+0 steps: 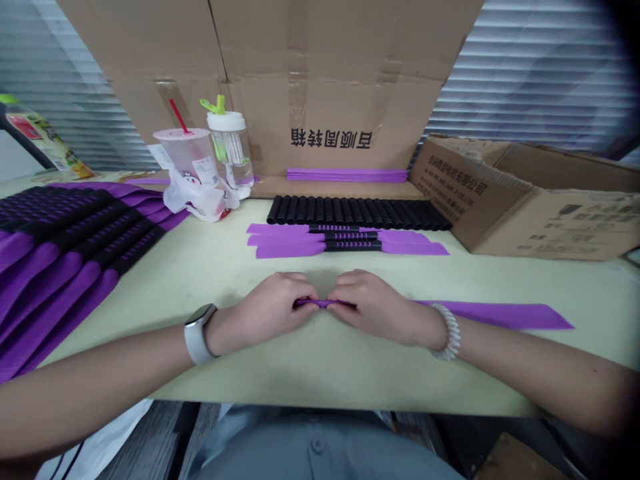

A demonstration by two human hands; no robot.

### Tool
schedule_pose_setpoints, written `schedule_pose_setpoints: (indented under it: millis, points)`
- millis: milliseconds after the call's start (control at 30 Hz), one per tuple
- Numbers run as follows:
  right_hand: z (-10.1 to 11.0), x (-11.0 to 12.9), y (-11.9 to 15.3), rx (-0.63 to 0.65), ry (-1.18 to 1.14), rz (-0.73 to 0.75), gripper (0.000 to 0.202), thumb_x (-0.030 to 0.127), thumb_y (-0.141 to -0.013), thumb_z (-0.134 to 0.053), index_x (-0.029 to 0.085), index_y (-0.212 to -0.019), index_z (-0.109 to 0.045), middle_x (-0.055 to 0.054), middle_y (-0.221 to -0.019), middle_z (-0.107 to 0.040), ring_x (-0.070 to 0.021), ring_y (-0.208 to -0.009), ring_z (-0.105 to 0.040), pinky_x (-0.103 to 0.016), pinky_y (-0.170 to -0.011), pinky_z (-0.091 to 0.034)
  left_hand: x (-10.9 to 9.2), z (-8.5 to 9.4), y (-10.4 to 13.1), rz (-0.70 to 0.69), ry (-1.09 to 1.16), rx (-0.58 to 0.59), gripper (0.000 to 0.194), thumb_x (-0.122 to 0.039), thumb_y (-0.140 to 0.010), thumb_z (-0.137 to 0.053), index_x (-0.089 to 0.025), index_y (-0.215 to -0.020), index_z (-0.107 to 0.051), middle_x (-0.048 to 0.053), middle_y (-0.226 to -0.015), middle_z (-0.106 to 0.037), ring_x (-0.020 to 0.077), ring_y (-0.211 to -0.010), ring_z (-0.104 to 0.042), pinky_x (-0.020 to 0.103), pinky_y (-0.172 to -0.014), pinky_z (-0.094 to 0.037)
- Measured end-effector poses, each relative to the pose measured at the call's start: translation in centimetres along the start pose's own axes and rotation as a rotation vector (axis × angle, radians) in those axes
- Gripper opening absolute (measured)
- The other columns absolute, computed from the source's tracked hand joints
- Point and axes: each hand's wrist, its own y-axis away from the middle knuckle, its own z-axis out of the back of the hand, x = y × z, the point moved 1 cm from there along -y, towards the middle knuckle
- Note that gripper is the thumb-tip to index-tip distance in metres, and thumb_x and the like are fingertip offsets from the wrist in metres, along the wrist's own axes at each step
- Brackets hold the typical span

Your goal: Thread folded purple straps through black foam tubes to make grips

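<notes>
My left hand [280, 303] and my right hand [373, 307] meet at the middle of the table, both closed on one purple strap [505, 315]. Between the two pinches a short piece of it shows, gathered narrow. Its flat tail runs out to the right beneath my right wrist. My fingers hide the left end. Just beyond my hands lie several purple straps, each with a black ribbed sleeve [353, 246] around its middle. Behind these, a row of loose black sleeves [357, 212] lies side by side.
Many sleeved purple straps [75, 253] are piled at the left. Flat purple strips [347, 175] lie at the back. A lidded cup [193, 153], a water bottle [233, 150] and a drink bottle [45, 137] stand back left. An open cardboard box [530, 200] sits at the right.
</notes>
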Motion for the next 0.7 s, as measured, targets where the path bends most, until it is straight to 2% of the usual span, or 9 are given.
schedule_pose_setpoints:
  millis: [167, 267, 367, 500, 600, 700]
  points:
    - [0.0, 0.1, -0.1, 0.016, 0.049, 0.002, 0.029, 0.023, -0.093, -0.048, 0.016, -0.070, -0.064, -0.001, -0.065, -0.053, -0.0135, -0.063, -0.047, -0.029, -0.066, -0.037, 0.0, 0.0, 0.0, -0.026, -0.085, 0.010, 0.017, -0.020, -0.089, -0.052, -0.016, -0.082, -0.066, 0.003, -0.076, -0.062, 0.0162, -0.072, -0.058, 0.029, -0.067, -0.046]
    - [0.7, 0.0, -0.1, 0.059, -0.033, -0.052, 0.022, 0.026, -0.093, -0.051, 0.014, -0.082, -0.066, -0.004, -0.076, -0.058, -0.0155, -0.072, -0.052, -0.029, -0.069, -0.040, 0.3, 0.6, 0.1, -0.040, -0.157, 0.019, 0.018, -0.016, -0.090, -0.047, -0.015, -0.085, -0.064, 0.004, -0.081, -0.063, 0.0188, -0.078, -0.060, 0.032, -0.072, -0.046]
    - [1.8, -0.5, -0.1, 0.078, -0.149, -0.148, 0.017, 0.028, -0.092, -0.055, 0.014, -0.095, -0.065, -0.005, -0.086, -0.062, -0.0162, -0.079, -0.055, -0.028, -0.072, -0.042, 0.8, 1.5, 0.1, 0.018, -0.197, -0.034, 0.017, -0.016, -0.091, -0.044, -0.017, -0.093, -0.060, 0.004, -0.084, -0.065, 0.0198, -0.079, -0.061, 0.033, -0.072, -0.047]
    - [2.2, -1.3, 0.1, 0.088, -0.215, -0.245, 0.011, 0.022, -0.088, -0.059, 0.019, -0.096, -0.064, 0.000, -0.081, -0.065, -0.0133, -0.070, -0.056, -0.026, -0.064, -0.040, 1.5, 2.1, 0.1, 0.049, -0.211, -0.156, 0.015, -0.019, -0.089, -0.050, -0.018, -0.103, -0.056, 0.004, -0.095, -0.066, 0.0210, -0.086, -0.062, 0.033, -0.074, -0.047]
    - [2.2, -1.9, 0.2, -0.030, -0.123, -0.213, 0.010, 0.019, -0.088, -0.056, 0.018, -0.095, -0.064, -0.002, -0.082, -0.064, -0.0141, -0.071, -0.055, -0.027, -0.065, -0.041, 1.5, 2.1, 0.2, -0.026, -0.243, -0.254, 0.026, -0.013, -0.087, -0.050, -0.018, -0.111, -0.054, 0.006, -0.105, -0.065, 0.0221, -0.098, -0.061, 0.034, -0.082, -0.047]
    - [2.7, -2.2, 0.4, -0.189, 0.145, -0.090, 0.022, 0.017, -0.094, -0.044, 0.017, -0.089, -0.065, -0.007, -0.084, -0.063, -0.0185, -0.078, -0.053, -0.032, -0.068, -0.040, 1.2, 2.2, 0.4, -0.121, -0.289, -0.310, 0.020, -0.012, -0.087, -0.048, -0.018, -0.103, -0.057, 0.005, -0.096, -0.067, 0.0211, -0.092, -0.062, 0.035, -0.080, -0.046]
